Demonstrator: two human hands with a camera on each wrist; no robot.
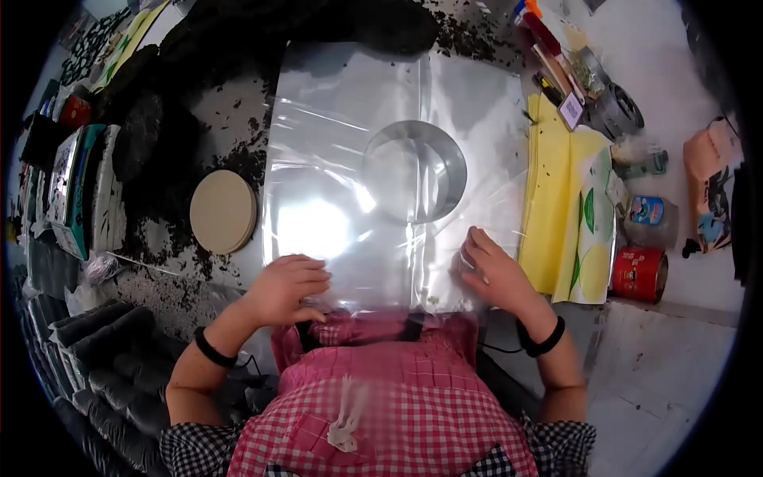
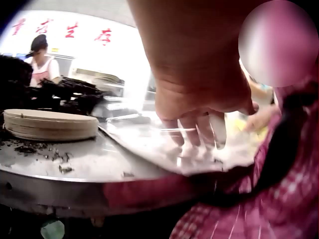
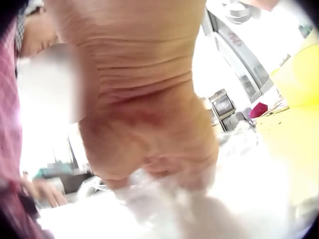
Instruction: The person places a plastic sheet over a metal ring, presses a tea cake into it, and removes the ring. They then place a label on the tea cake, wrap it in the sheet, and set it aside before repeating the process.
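Left hand: at the near left part of the clear film; fingers fairly straight, close together, pointing inward, thumb a little apart. In the left wrist view the fingertips meet the shiny surface; whether any film is pinched, cannot tell.

Right hand: at the near right part of the film; fingers extended forward and inward, thumb apart from them. In the right wrist view the fingertips are lost in glare and blur; grip on the film, cannot tell.

Film: spread between and beyond both sets of fingers; near edge hard to trace by the apron. White glare hides a patch just beyond the left fingers.

Metal ring: beyond the fingers, ahead of the right fingertips, apart from both hands. Over or under the film, cannot tell.

Round tan discs: stacked, beyond and left of the left fingers; number unclear.

Dark leaf matter: far beyond the fingers, cut off by the dark rim.

Yellow sheets: right of the right fingers, not touching.

Red tin: farther right, label unreadable.
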